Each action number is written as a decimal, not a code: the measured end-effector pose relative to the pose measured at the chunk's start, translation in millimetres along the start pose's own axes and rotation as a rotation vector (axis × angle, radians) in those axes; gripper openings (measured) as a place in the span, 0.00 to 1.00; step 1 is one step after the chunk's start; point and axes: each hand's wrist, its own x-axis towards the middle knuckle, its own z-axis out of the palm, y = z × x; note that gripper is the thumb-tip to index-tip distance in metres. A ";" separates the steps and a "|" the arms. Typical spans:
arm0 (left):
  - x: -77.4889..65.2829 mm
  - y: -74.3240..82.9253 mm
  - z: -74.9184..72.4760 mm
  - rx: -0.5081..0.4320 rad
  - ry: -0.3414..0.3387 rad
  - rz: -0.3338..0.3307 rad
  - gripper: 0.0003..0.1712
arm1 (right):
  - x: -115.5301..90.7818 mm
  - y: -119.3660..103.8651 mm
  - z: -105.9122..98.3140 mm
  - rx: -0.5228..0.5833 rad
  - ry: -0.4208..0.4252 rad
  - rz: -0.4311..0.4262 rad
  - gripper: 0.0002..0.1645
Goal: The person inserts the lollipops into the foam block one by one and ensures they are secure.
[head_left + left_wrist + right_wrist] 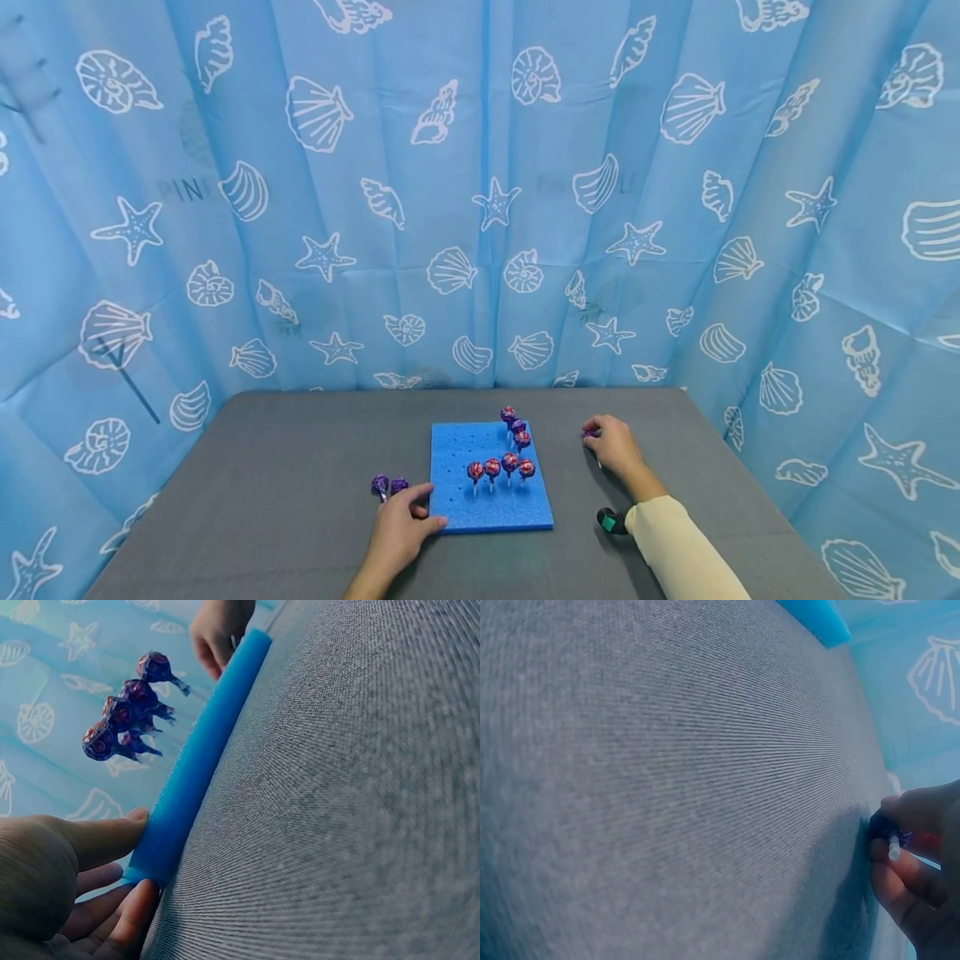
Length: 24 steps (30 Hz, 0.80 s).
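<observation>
A blue foam board with rows of small holes lies on the table. Several lollipops in red and purple wrappers stand upright in it, along a row and up its right side. My left hand holds the board's near left corner between thumb and fingers, as the left wrist view also shows. To the board's right, my right hand pinches a purple-wrapped lollipop by its head, low over the table, its white stick poking out. Fingers cover part of that wrapper.
Two purple lollipops lie left of the board, beside my left hand. A black band with a green patch is by the right wrist. The grey table ends at a blue shell-print curtain.
</observation>
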 end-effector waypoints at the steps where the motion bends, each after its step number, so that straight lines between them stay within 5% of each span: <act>1: 0.0 0.1 -0.1 -0.001 -0.001 0.001 0.31 | -0.1 -0.2 0.0 0.001 0.001 -0.006 0.08; 24: -1.0 1.9 -1.7 -0.001 -0.002 0.003 0.32 | -0.9 -15.7 0.5 0.097 0.022 -0.060 0.12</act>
